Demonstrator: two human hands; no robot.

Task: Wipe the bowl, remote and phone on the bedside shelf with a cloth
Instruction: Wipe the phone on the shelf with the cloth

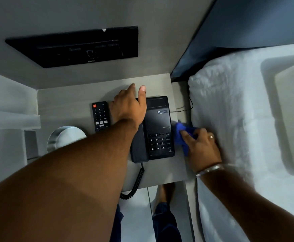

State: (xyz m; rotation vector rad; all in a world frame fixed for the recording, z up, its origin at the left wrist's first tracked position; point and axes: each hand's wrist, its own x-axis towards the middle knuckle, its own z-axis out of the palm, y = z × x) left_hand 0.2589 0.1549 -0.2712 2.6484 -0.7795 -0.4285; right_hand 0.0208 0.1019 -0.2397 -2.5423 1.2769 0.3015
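Note:
A black corded phone sits on the grey bedside shelf. My left hand rests over the far end of its handset, thumb and forefinger stretched straight toward the wall; the other fingers are hidden. My right hand grips a bunched blue cloth against the phone's right side, next to the keypad. A black remote lies just left of the phone. A round metal bowl stands at the shelf's front left, partly hidden by my left forearm.
A white bed presses close against the shelf's right edge. A black switch panel is set in the wall behind. The phone's coiled cord hangs over the front edge, and a thin cable runs off to the right.

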